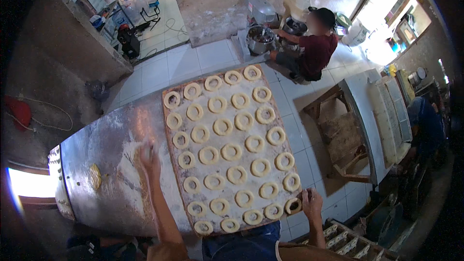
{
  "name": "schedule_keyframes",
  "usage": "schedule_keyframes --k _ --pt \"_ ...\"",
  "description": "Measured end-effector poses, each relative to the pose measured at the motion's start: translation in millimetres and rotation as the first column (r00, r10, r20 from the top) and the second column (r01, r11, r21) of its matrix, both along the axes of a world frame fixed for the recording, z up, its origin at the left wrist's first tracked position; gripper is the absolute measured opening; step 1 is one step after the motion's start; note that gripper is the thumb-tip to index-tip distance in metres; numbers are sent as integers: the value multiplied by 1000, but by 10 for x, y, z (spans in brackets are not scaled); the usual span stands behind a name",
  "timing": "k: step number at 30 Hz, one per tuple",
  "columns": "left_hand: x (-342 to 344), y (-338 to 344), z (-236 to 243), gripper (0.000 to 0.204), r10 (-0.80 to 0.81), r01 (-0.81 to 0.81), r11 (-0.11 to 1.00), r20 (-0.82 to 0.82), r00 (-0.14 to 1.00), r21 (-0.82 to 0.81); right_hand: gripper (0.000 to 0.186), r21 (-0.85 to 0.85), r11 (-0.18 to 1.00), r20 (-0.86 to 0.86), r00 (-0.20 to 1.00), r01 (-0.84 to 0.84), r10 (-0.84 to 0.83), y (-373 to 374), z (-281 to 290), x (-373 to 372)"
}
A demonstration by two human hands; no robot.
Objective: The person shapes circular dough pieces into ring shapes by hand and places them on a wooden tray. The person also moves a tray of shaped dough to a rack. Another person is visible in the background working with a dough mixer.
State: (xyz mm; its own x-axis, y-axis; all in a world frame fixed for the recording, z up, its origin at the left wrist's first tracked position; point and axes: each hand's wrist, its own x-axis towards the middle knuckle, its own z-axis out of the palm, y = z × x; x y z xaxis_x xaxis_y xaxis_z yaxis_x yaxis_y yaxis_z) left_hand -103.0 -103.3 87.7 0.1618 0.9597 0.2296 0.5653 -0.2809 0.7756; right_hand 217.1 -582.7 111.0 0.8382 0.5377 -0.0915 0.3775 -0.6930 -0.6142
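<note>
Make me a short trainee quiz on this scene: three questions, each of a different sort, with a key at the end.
1. Fill the gap: The board is covered with rows of ____-shaped dough pieces.
2. True or false: The left hand is over the middle of the board.
3. Multiple choice: Which part of the board, as pictured, is the right hand nearest?
A) upper left corner
B) top edge
C) lower right corner

Key:
1. ring
2. False; it is over the floured tabletop, left of the board.
3. C
</note>
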Motion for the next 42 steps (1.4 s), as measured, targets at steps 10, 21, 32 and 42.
schedule_keyframes --k 10,21,32,42 --pt "-1113 -3211 115 27 64 -149 939 -268 961 -309 30 -155 960 -218 956 -231 195 -137 -253 369" --pt "-1164 -3447 -36 47 106 -148 881 -117 987 -450 30 159 943 -497 802 -291 331 -218 -350 518" --pt "-1093 -3550 -48 36 308 -197 841 146 940 -504 38 404 854 -743 426 -328 516 -330 -152 541" --pt "-1307 -3410 -343 47 298 -80 860 367 881 -504 43 428 877 -766 426 -220 481 -381 -151 576"
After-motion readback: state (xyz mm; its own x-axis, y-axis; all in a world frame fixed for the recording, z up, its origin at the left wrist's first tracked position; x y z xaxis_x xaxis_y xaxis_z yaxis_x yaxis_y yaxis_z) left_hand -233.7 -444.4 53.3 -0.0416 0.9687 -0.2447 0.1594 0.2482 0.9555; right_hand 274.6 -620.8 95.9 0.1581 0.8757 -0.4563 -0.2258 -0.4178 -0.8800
